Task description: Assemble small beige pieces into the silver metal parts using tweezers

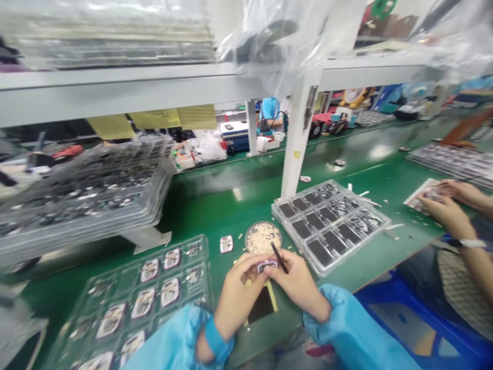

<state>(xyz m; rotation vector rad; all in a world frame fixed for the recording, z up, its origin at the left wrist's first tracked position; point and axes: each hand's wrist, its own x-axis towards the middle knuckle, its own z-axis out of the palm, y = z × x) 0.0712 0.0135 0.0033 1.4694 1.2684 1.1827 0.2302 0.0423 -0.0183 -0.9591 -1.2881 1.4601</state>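
Between the fingertips of both hands is a small rounded-square device housing (pixel 267 265) with a purple rim. My left hand (pixel 239 285) grips it from the left, thumb on the near side. My right hand (pixel 299 283) is closed around a slim dark pen-like tool (pixel 279 257), its thumb and fingers also against the housing. Whether the tool touches the housing is unclear. Just beyond the hands stands a round dish (pixel 246 240) of small beige pieces. A similar housing (pixel 226 244) lies to its left. Beneath the hands is a dark pad (pixel 262 304) with yellow edges.
A clear tray (pixel 203 252) with several housings lies at left; another tray (pixel 320 271) with dark screens sits at right. Stacked trays (pixel 164 187) stand on a raised support. A white post (pixel 296 146) rises behind. A co-worker's hands (pixel 449 205) are at far right.
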